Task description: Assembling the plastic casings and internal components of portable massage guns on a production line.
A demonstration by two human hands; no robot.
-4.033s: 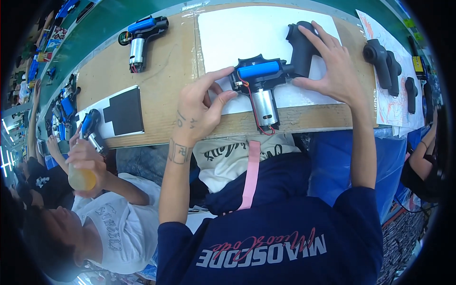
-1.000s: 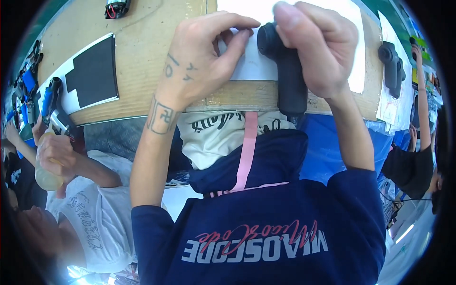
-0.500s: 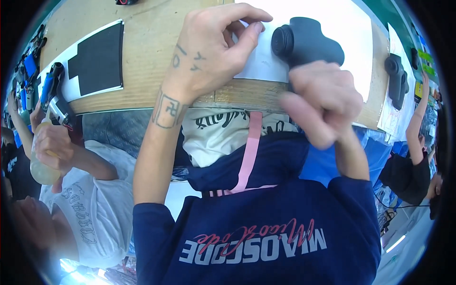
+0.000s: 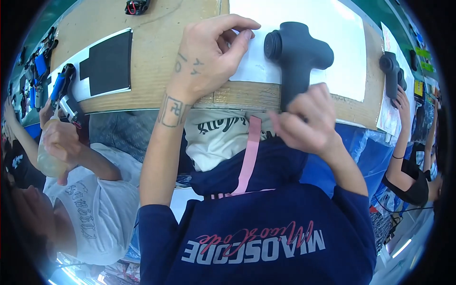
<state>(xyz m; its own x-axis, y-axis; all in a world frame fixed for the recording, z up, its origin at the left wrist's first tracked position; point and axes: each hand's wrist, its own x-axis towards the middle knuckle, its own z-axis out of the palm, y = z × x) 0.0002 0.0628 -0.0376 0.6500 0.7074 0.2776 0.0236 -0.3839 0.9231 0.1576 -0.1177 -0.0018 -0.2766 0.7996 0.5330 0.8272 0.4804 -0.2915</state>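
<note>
The black T-shaped massage-gun housing [image 4: 297,52] lies on the white sheet [image 4: 346,61] at the bench's near edge. The right hand [image 4: 306,121] is loosely curled at its handle end, grip uncertain; the left hand [image 4: 213,52] rests open beside its round nose. It appears rigid, smooth and moderately weighty, best held around the handle.

A yellow label [image 4: 418,87] and green labels [image 4: 426,59] sit at the surface's far right edge, beside white printed sheets [image 4: 390,116].

Thing: black T-shaped massage gun body [image 4: 297,52], matte plastic.
Pose: lying flat, round threaded-looking end facing 9 o'clock, handle pointing to 6 o'clock.
Place: on the white sheet [image 4: 304,19] atop the cardboard-covered bench [image 4: 156,42], handle overhanging the near edge.
</note>
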